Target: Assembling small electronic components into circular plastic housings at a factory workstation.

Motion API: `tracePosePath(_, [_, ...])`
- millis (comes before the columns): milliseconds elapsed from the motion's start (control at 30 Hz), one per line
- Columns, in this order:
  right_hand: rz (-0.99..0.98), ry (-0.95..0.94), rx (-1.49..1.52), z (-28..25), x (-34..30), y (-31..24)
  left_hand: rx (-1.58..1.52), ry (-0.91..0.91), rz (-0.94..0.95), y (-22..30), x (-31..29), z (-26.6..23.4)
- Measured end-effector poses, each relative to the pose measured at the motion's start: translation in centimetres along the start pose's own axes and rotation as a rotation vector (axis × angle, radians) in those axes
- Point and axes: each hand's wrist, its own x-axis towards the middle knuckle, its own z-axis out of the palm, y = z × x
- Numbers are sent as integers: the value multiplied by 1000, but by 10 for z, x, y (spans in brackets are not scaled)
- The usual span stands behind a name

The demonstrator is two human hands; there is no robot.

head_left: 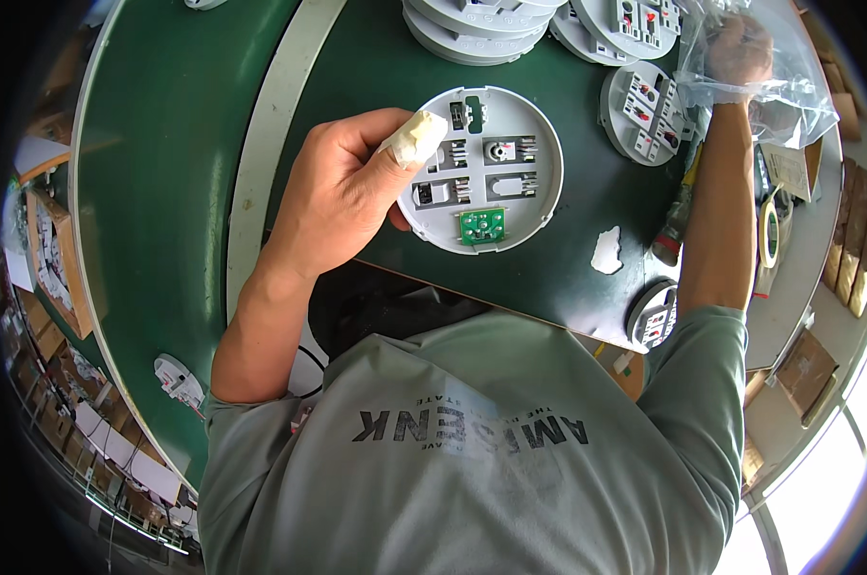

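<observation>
Blown-out glare low R; fisheye bends dk edges.

Round grey housing (478,171) faces up left of clear bag (790,94).

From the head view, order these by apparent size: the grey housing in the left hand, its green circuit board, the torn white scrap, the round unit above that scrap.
1. Grey housing, though perhaps nearer the camera.
2. Round unit.
3. Green circuit board and white scrap: too close to rank.
</observation>
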Motion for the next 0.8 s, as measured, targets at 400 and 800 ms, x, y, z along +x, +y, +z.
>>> tracePosePath(400, [240, 61, 416, -15, -17, -52, 3, -39, 46, -2, 2, -9])
tracePosePath(800, [371, -34, 251, -45, -20, -90, -21, -20, 60, -3, 2, -6])
